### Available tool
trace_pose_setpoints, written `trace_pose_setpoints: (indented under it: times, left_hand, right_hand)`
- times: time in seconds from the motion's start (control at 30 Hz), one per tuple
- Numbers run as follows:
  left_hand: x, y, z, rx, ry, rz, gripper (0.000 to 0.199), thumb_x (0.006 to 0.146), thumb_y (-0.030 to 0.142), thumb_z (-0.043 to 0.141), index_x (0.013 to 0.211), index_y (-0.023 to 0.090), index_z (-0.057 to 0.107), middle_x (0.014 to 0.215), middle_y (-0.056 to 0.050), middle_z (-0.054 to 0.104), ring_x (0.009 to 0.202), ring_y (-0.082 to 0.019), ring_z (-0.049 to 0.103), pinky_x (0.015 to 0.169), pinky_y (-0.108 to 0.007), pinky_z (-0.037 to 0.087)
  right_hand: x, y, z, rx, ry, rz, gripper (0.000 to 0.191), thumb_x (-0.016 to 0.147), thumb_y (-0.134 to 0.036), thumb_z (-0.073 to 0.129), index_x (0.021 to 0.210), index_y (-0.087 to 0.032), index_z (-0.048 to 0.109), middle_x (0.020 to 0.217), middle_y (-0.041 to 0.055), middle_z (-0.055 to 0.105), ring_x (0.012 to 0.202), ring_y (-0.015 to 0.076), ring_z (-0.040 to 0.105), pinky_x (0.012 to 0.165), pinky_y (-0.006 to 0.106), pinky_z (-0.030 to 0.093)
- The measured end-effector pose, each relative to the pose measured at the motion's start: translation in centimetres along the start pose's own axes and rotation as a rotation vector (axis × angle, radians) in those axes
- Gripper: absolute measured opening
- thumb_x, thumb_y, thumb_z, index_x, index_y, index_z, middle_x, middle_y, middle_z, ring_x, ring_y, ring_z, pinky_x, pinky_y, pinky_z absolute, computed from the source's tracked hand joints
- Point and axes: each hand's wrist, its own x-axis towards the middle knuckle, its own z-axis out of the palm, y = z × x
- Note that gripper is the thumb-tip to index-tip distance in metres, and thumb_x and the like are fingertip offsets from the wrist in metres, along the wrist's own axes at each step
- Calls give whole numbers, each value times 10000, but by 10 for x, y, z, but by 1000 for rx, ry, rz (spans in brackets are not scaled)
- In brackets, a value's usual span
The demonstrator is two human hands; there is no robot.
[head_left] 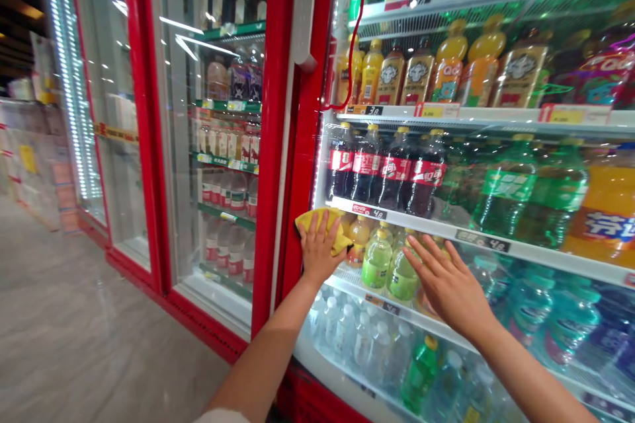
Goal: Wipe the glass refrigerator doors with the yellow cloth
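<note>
My left hand (319,248) presses a yellow cloth (339,230) against the left side of the glass door, beside its red frame (297,165). The fingers lie stretched over the cloth, which sticks out on both sides of the hand. To the right, my right hand (449,284) is open and empty, with its fingers extended at the glass; whether the palm touches it I cannot tell. Behind the glass, between the two hands, stand green drink bottles (377,259). Cola bottles (394,168) fill part of the shelf above.
Clear bottles (347,327) and a green bottle (419,373) stand on the lowest shelf. Juice bottles (449,59) stand higher up. A neighbouring cooler (208,165) with a red frame stands at left, and a grey floor (119,344) runs before it. A white handle (304,13) juts out above.
</note>
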Motion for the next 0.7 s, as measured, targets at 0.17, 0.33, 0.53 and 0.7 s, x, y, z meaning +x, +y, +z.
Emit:
trace_pose_setpoints:
  times: [0.17,0.33,0.53,0.7]
  left_hand:
    - [55,22,-1,2,71,-151,745,914,473,623,1572,220,378,1665,-130,328,1564,-354,214,1275,-602,-3]
    - [12,38,1,-3,-48,168,787,828,603,705,1515,300,469,1612,-96,437,1550,-361,257,1271,-614,-19]
    - [35,56,4,10,107,-374,734,956,440,554,1599,182,312,1674,-153,297,1564,-351,217,1268,-609,117]
    - [28,93,8,-31,-19,59,769,883,556,648,1559,283,403,1667,-86,334,1578,-365,150,1254,-662,-6]
  right_hand:
    - [-4,5,-2,-22,1,-16,574,909,-213,543,1481,-205,509,1620,68,419,1515,273,353,1279,505,179]
    - [-7,9,-5,-51,3,-15,591,881,-212,570,1469,-191,514,1612,87,430,1498,287,383,1278,520,172]
    - [-9,22,-15,-78,18,30,627,873,-216,566,1494,-191,480,1592,95,456,1495,296,390,1277,534,178]
    - [-13,25,-17,-78,20,32,617,888,-199,541,1501,-194,471,1603,100,435,1495,289,391,1278,532,184]
